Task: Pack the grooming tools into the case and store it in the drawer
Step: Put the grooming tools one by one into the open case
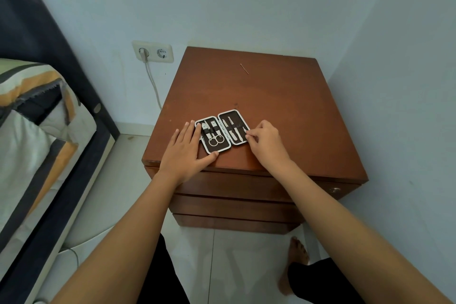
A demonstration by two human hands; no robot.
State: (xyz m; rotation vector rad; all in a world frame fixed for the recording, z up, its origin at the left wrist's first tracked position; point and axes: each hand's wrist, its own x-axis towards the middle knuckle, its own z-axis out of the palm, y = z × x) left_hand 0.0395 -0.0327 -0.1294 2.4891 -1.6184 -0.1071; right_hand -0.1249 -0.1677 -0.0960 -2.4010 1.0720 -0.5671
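A small grooming case (222,131) lies open flat near the front edge of a brown wooden nightstand (283,106). Its dark lining holds metal tools under elastic straps: scissors (215,140) and a clipper in the left half, tweezers and thin files (234,131) in the right half. My left hand (185,153) rests flat on the nightstand against the case's left edge, fingers spread. My right hand (267,142) has its fingertips pinched at the case's right edge, touching a tool end or the rim. The stacked drawers (234,190) below are closed.
A thin stick (244,68) lies at the back of the nightstand top. A wall socket (153,52) with a white cable is to the left. A bed with a striped cover (37,131) stands at the left. My bare foot (297,249) is on the tiled floor.
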